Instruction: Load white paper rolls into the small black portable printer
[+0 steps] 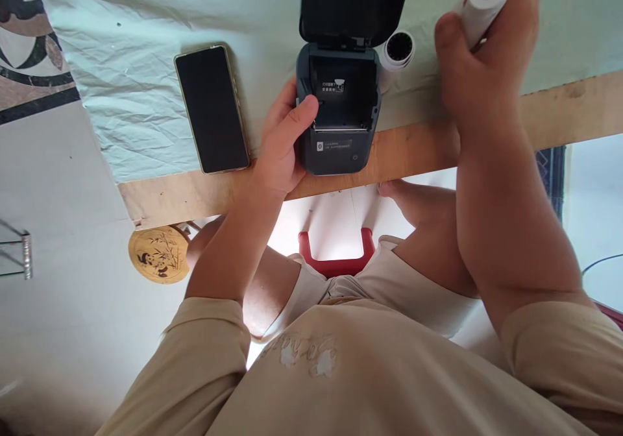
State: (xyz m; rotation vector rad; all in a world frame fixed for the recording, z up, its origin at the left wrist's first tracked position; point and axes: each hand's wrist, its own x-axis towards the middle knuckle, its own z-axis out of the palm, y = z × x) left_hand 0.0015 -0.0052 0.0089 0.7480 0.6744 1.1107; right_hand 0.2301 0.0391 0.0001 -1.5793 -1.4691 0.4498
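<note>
Two hands busy: the left hand (282,141) pinches the printer (341,108) at the table's (418,157) near edge, thumb on its left rim, fingers round the side, probably so it won't slide. Its lid (357,4) is flipped up on the far side, leaving the bay exposed. Right hand (481,72) is curled round a white roll (479,21), far right, seemingly gripped by the side so the core end's uncovered. Spare roll (395,66) stands just right of the printer, kinda in the way; can't tell if they touch. Phone (211,108) lies left on the cloth (136,14), out of the way.
</note>
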